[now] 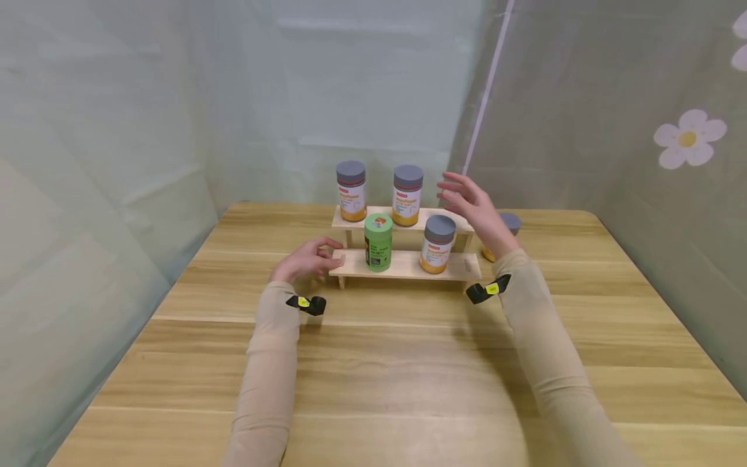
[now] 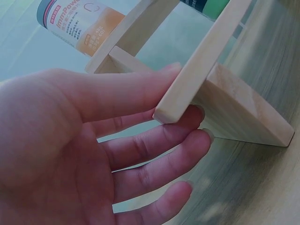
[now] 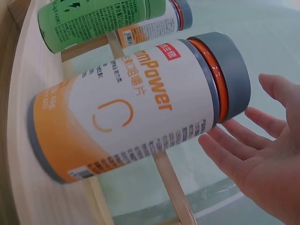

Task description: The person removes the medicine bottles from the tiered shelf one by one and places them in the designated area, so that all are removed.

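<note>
A two-step wooden display stand (image 1: 405,264) stands on the table. My left hand (image 1: 309,261) grips the left end of its lower board, thumb on top and fingers underneath, as the left wrist view shows. On the upper step sit two white-and-orange supplement bottles with grey lids, a left one (image 1: 351,192) and a middle one (image 1: 407,196). The lower step carries a green bottle (image 1: 379,243) and another white-and-orange bottle (image 1: 437,245). My right hand (image 1: 475,211) hovers above the stand's right end with fingers spread, holding nothing.
One more grey-lidded bottle (image 1: 511,222) stands right of the stand, partly hidden behind my right wrist. The wood-grain table (image 1: 385,376) stretches toward me. Pale curtains (image 1: 373,97) hang behind and at both sides.
</note>
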Tool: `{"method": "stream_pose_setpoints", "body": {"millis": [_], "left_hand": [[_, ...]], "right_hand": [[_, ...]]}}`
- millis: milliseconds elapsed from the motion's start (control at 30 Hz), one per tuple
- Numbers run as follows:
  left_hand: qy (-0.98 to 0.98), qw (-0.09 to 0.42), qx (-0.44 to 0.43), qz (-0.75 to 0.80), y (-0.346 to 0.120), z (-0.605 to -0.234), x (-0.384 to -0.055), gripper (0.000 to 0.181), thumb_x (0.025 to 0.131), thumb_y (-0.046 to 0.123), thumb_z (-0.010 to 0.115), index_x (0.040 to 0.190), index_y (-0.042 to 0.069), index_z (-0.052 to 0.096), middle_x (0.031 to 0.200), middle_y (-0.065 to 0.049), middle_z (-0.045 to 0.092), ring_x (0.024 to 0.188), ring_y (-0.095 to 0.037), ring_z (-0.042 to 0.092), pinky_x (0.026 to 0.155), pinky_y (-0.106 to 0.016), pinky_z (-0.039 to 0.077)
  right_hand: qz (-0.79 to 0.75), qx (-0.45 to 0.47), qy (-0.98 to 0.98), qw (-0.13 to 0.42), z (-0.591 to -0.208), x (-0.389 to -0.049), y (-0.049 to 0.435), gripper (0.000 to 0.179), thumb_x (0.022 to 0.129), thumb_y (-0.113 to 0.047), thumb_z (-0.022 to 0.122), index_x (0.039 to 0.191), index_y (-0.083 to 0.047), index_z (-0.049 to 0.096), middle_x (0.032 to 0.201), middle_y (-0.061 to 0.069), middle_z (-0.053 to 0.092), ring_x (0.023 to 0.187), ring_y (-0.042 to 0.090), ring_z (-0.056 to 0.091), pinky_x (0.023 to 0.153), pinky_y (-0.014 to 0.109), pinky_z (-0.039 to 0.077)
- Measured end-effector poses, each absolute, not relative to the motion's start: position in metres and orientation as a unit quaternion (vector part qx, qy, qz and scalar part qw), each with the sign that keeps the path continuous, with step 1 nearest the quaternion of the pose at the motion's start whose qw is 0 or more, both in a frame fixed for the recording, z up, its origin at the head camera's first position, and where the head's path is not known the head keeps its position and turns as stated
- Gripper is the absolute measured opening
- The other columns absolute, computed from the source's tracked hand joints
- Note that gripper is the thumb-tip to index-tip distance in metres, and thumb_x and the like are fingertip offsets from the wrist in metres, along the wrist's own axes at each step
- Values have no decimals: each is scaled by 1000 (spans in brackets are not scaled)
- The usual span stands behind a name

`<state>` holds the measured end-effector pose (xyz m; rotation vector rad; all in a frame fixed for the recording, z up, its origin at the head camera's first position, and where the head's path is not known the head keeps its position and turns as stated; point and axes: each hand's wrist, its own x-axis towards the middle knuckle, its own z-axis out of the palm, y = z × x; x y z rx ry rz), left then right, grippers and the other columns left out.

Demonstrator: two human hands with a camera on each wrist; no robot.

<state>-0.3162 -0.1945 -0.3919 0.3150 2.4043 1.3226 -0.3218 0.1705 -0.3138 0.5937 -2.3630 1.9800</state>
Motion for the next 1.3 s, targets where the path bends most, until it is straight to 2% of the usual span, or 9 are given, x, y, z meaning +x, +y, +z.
{"method": "stream_pose_setpoints", "body": {"millis": [233, 500, 733, 1133, 1300], "left_hand": [[856, 188, 110, 469, -194, -394, -316, 54, 93, 24, 65, 139, 7, 44, 110, -14, 60, 87, -16, 59, 80, -34, 52], [860, 186, 107, 464, -192, -393, -317, 52, 93, 25, 65, 139, 9, 45, 109, -12, 59, 91, -17, 59, 80, -32, 51], [862, 185, 110, 459, -190, -394, -318, 52, 93, 27, 64, 138, 8, 45, 109, -13, 59, 94, -18, 60, 81, -32, 51], [858, 190, 100, 466, -193, -393, -317, 53, 94, 27, 64, 140, 10, 44, 107, -11, 60, 91, -17, 60, 83, -34, 52], [857, 192, 101, 467, -195, -393, -316, 55, 94, 27, 64, 141, 9, 42, 105, -10, 59, 91, -17, 59, 84, -36, 53]], "right_hand": [[630, 200, -750, -4, -310, -328, 159, 49, 101, -27, 52, 146, -18, 38, 150, 17, 41, 136, 30, 44, 113, 49, 35], [566, 183, -803, 37, -302, -332, 141, 51, 100, -23, 54, 147, -11, 38, 148, 17, 45, 135, 36, 44, 109, 51, 37], [511, 161, -843, 47, -300, -339, 131, 54, 96, -28, 60, 145, -14, 40, 148, 16, 45, 133, 37, 47, 108, 50, 41], [519, 150, -842, -4, -292, -345, 124, 67, 92, -37, 65, 148, -18, 34, 151, 13, 41, 136, 35, 44, 110, 49, 37], [543, 152, -825, -21, -285, -348, 119, 65, 92, -35, 64, 147, -15, 36, 150, 14, 42, 135, 32, 44, 108, 47, 41]]}}
